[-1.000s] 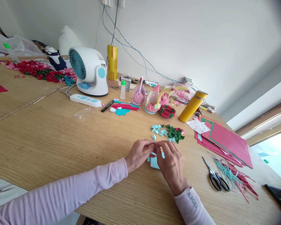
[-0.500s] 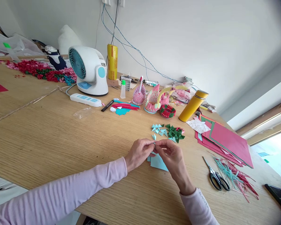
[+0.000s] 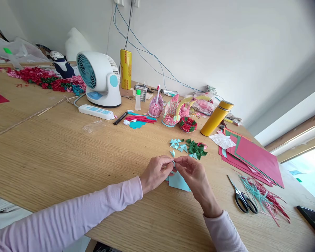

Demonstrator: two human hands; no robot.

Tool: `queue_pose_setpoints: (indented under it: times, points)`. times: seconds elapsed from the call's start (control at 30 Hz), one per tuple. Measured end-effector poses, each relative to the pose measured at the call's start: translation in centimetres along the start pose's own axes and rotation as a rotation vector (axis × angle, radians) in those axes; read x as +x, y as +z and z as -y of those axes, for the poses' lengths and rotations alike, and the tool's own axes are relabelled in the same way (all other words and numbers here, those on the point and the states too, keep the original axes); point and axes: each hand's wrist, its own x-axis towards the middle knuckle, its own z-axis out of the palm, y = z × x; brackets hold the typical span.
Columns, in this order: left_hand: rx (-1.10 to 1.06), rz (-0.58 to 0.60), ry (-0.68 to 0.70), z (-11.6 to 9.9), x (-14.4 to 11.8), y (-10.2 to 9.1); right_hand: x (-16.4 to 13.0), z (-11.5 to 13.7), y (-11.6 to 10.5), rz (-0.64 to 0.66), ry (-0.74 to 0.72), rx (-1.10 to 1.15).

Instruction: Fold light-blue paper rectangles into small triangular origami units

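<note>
One small light-blue paper piece (image 3: 174,163) sits at the lower centre of the frame, pinched between the fingertips of the left hand (image 3: 157,172) and right hand (image 3: 195,176); its shape is mostly hidden, probably a fold. Both hands' fingers are curled close around it. Beneath them lies a stack of blue paper slips (image 3: 179,181) on the table (image 3: 55,157). Just above lies one heap of blue and green folded triangles (image 3: 188,147); one pair of scissors (image 3: 242,200) lies at lower right.

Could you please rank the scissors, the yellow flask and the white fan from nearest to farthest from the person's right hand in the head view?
From the right hand:
1. Scissors, to its right on the table.
2. Yellow flask, beyond it, up and right.
3. White fan, far back on the left.
</note>
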Motion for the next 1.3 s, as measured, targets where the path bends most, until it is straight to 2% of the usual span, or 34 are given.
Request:
queue_pose_setpoints:
  times: [0.2, 0.5, 0.63, 0.8, 1.0, 1.1, 1.3]
  points:
    - [-0.001, 0.006, -0.018, -0.1, 0.0, 0.0, -0.2, 0.2, -0.1, -0.015, -0.07, -0.167]
    - [0.015, -0.004, -0.035, -0.1, 0.0, 0.2, -0.5, 0.3, 0.1, -0.095, -0.342, -0.529]
    - [0.019, 0.008, -0.093, -0.3, 0.0, 0.1, -0.6, 0.4, 0.1, -0.096, -0.399, -0.631]
    - [-0.112, 0.052, -0.151, -0.6, 0.4, -0.4, -0.5, 0.7, -0.2, -0.089, -0.393, -0.548]
    - [-0.324, 0.031, -0.225, -0.8, 0.6, -0.8, -0.5, 1.0, -1.3, 0.003, -0.281, -0.435]
    - [-0.405, 0.029, -0.296, -1.1, 0.4, -0.9, -0.4, 0.7, -1.8, -0.001, -0.237, -0.387]
    - [-0.47, 0.148, -0.407, -1.6, 0.4, -1.6, -0.2, 0.1, -2.1, -0.028, -0.171, -0.302]
